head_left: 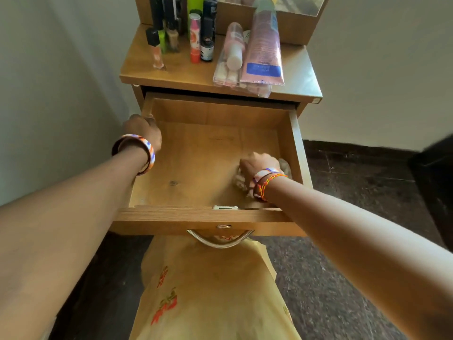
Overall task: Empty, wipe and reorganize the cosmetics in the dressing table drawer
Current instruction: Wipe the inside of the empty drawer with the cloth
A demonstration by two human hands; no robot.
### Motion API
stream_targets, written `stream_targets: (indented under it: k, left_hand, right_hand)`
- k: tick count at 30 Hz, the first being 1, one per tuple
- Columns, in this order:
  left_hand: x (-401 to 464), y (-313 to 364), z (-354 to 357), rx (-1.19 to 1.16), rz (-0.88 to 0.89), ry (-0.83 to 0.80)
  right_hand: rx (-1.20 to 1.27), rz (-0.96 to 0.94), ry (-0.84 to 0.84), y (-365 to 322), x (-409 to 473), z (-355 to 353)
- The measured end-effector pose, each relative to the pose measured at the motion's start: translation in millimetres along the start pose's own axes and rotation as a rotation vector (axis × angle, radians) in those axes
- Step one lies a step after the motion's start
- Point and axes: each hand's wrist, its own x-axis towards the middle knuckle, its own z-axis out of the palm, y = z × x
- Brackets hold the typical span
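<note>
The wooden drawer (203,214) is pulled out and its bottom is bare wood. My left hand (143,130) grips the drawer's left side wall near the back. My right hand (257,165) is inside at the front right corner, closed on a crumpled white cloth (285,165) pressed to the drawer floor. On the dressing table top (176,72) stand several bottles and tubes, among them a red-capped stick (195,40) and a dark bottle (207,40). A pink tube (263,47), a small pink bottle (234,45) and a clear packet (226,74) lie to the right.
A metal handle (219,240) hangs from the drawer front, above my yellow patterned clothing (208,290). White walls flank the table. A dark speckled floor (355,192) lies to the right, with a dark object (436,173) at the far right edge.
</note>
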Motion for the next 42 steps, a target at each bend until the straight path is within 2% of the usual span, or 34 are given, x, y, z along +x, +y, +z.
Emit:
stream_targets:
  k: [2, 4, 7, 9, 12, 16, 18, 21, 24, 27, 31, 34, 37, 39, 41, 42]
  left_hand:
    - [-0.2, -0.2, 2.2, 0.022, 0.010, 0.022]
    - [1.8, -0.7, 5.4, 0.018, 0.018, 0.052]
    - [7.1, -1.1, 6.8, 0.029, 0.014, 0.065]
    - [9.5, -0.3, 6.7, 0.037, 0.022, 0.081]
    - [11.9, 2.8, 5.3, 0.021, 0.018, 0.094]
    - [3.4, 1.3, 2.4, -0.050, 0.012, 0.074]
    - [-4.1, 1.7, -0.5, -0.112, -0.009, 0.070]
    - [-16.3, 7.2, -7.9, -0.214, -0.031, 0.076]
    - [-21.4, 8.0, -13.4, -0.338, -0.046, 0.051]
    - [-20.3, 2.6, -17.8, -0.441, -0.120, 0.068]
    - [-19.7, 1.7, -20.2, -0.608, -0.148, 0.089]
    - [-20.2, -0.9, -20.9, -0.571, -0.145, 0.069]
    - [-15.3, -5.2, -20.9, -0.566, -0.130, 0.059]
    - [-13.1, -6.3, -19.6, -0.548, -0.110, 0.055]
    - [-12.9, -5.6, -17.0, -0.463, -0.070, 0.063]
    - [-13.2, -5.3, -16.0, -0.426, -0.044, 0.064]
  right_hand:
    - [0.116, 0.110, 0.115, 15.2, 19.0, -19.3]
    - [0.153, 0.220, 0.107, 29.0, 36.2, -28.0]
    - [0.078, 0.158, -0.031, 8.9, 35.3, -29.6]
    - [0.181, 0.080, -0.068, -17.6, 33.5, -27.6]
    - [0.266, -0.017, 0.077, -57.4, 34.9, -30.4]
    - [0.624, -0.250, 0.164, -111.4, 36.1, -31.7]
    - [0.837, -0.204, 0.136, -120.2, 49.6, -32.7]
    - [1.203, -0.029, 0.035, -100.3, 62.5, -33.1]
    - [1.475, 0.012, -0.093, -101.7, 65.9, -33.4]
    - [1.539, -0.024, 0.140, -125.3, 52.7, -26.6]
    - [1.333, -0.285, 0.121, -102.7, 59.6, -26.3]
    - [1.149, -0.265, 0.379, -113.4, 58.5, -45.5]
    - [0.856, -0.375, 0.430, -140.0, 50.6, -52.0]
    - [0.546, -0.472, 0.444, -138.6, 48.1, -55.1]
    - [0.254, -0.466, 0.488, -135.1, 49.4, -60.1]
    - [0.183, -0.432, 0.520, -136.2, 48.7, -62.7]
